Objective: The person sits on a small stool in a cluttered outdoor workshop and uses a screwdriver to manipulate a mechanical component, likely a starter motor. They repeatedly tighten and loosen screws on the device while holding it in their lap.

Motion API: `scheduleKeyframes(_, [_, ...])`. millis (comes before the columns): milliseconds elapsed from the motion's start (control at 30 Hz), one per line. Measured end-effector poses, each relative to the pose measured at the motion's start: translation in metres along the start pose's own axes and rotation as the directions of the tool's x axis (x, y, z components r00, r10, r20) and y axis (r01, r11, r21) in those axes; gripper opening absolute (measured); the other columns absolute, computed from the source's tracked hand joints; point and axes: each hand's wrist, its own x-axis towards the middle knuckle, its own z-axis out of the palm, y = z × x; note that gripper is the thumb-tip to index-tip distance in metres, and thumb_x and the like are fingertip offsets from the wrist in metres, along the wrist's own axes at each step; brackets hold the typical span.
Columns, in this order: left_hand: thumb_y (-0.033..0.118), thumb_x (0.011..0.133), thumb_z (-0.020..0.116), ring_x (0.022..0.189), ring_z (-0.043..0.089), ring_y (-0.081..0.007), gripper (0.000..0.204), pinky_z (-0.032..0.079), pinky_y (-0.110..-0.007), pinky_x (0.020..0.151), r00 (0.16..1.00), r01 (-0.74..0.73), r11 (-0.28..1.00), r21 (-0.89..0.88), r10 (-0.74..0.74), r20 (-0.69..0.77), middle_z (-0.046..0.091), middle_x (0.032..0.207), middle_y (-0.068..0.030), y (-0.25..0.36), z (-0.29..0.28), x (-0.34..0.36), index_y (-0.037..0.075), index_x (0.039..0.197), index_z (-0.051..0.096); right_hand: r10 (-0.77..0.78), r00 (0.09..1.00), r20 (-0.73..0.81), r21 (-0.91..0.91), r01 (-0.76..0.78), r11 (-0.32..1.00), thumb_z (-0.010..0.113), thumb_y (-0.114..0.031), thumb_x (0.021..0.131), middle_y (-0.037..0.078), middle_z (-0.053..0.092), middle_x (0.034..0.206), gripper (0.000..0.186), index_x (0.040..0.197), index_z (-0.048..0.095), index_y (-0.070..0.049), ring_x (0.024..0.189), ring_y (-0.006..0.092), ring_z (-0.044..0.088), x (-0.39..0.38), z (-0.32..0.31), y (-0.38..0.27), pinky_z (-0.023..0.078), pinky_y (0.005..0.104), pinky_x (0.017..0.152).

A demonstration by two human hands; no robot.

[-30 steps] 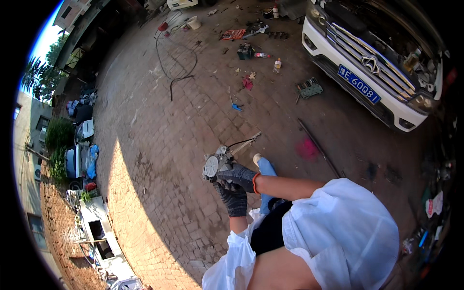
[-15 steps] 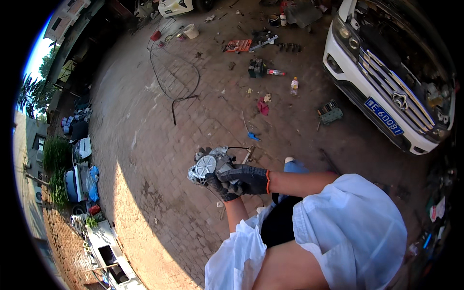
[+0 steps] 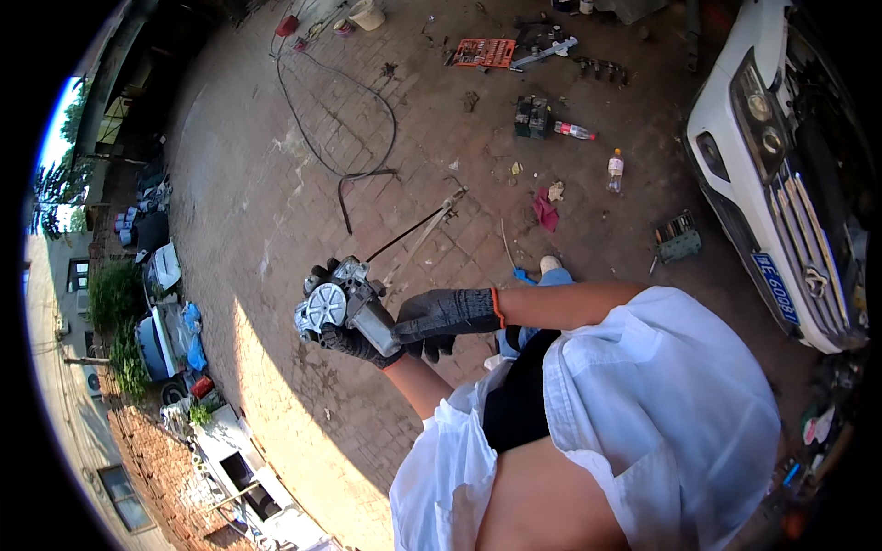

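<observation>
A metal wiper motor, with a round ribbed gear cover and a grey cylindrical body, is held up in front of me over the paving. A long linkage rod stretches from it toward the upper right. My left hand, in a dark work glove, is closed around the motor from below, with fingertips showing behind its far side. My right hand, gloved with an orange cuff, is at the end of the cylinder. Its index finger points along the cylinder's end, and the other fingers hang loosely apart below.
A white car with its hood up stands at right. On the brick paving lie a black cable, an orange tool case, a dark battery, plastic bottles, a pink rag and a green socket box.
The motor and my left hand have moved left and turned, so the cylinder and rod show more. My right hand has loosened from the motor's body to its end. The view has shifted.
</observation>
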Motion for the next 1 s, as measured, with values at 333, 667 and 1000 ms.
scheduleKeyframes(333, [0.042,0.074,0.058,0.116,0.041,-0.0365,0.077,0.027,-0.053,0.102,0.997,-0.006,1.0,0.015,0.007,-0.08,0.04,0.13,-0.0205,-0.092,-0.021,0.249,-0.001,0.131,0.031,-0.386,0.815,-0.433,-0.747,-0.084,0.66,0.061,-0.036,0.077,0.015,0.062,0.081,0.037,0.091,0.051,-0.003,0.076,0.0293,0.062,0.097,-0.267,-0.067,0.048,0.0363,0.069])
scheduleKeyframes(667, [0.042,0.072,0.058,0.116,0.041,-0.0368,0.078,0.026,-0.054,0.103,0.973,0.233,0.97,-0.071,-0.233,0.012,0.04,0.13,-0.0211,-0.253,-0.035,0.558,-0.002,0.131,0.031,-0.153,-0.056,-0.987,-0.064,-0.732,0.678,0.062,-0.036,0.076,0.017,0.059,0.07,0.033,0.087,0.053,-0.005,0.064,0.031,0.059,0.059,-0.57,-0.009,0.048,0.0371,0.062])
scheduleKeyframes(1000, [0.042,0.071,0.058,0.116,0.04,-0.0371,0.079,0.024,-0.054,0.104,0.901,0.434,0.899,-0.061,-0.433,0.03,0.04,0.13,-0.0217,-0.434,-0.027,0.794,-0.003,0.131,0.031,0.587,-0.146,-0.797,0.603,-0.123,0.788,0.059,-0.029,0.081,0.012,0.058,0.057,0.036,0.064,0.058,0.002,0.048,0.0242,0.058,0.084,-0.7,0.014,0.045,0.0388,0.041])
